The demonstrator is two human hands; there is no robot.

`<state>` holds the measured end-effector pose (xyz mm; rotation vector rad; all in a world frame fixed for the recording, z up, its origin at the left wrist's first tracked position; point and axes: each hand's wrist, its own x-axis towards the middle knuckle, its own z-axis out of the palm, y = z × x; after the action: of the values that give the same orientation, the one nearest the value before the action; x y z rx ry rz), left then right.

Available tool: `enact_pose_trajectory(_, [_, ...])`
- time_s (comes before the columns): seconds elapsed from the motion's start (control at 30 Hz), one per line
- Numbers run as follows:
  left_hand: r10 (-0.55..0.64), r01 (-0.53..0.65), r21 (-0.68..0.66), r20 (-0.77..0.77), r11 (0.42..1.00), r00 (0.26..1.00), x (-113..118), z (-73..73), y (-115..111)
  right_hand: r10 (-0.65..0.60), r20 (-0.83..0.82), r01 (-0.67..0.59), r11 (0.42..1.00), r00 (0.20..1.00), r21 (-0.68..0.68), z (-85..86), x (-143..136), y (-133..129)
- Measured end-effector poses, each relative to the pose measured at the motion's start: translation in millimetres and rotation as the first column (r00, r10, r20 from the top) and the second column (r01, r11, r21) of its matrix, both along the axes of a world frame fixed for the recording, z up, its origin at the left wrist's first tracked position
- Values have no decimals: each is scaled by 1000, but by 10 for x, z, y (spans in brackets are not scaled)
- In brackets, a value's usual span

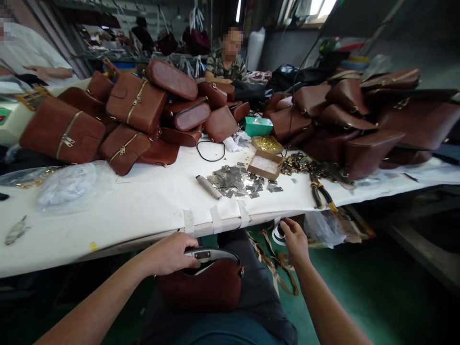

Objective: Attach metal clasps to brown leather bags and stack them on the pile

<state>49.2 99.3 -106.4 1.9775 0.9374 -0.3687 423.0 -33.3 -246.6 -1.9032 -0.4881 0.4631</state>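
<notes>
A reddish-brown leather handbag (204,290) lies on my lap with its mouth open, showing a pale lining and a small metal plate (203,255) inside the far rim. My left hand (170,254) is closed on the left part of that rim, thumb and fingers on either side of it. At the table's front edge, my right hand (295,239) is closed on a roll of white tape (278,236); its fingertips partly cover the roll. Between the hands, strips of tape (216,219) hang over the table edge.
Brown bags (138,103) are heaped at left and right (373,148) on the white table (143,206). Metal plates (233,178), small boxes (266,164), loose fittings and pliers (322,192) lie nearer. A person (226,60) sits opposite; another (32,52) is at far left.
</notes>
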Motion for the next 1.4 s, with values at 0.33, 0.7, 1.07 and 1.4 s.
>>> enact_pose_trajectory(0.33, [19,-72,357,150,932,989,298,-115,-138,206,-413,-129,970,887,208,-4,81,38])
enact_pose_trajectory(0.7, [-61,36,111,227,993,972,294,-36,26,247,-468,-229,969,848,95,-77,285,-54])
enact_pose_trajectory(1.07, [-129,117,70,209,991,969,224,-70,145,197,-198,-231,958,960,-167,192,249,-99])
enact_pose_trajectory(1.4, [-103,89,92,158,992,982,245,-132,223,736,303,-738,662,606,-132,1202,-1213,114])
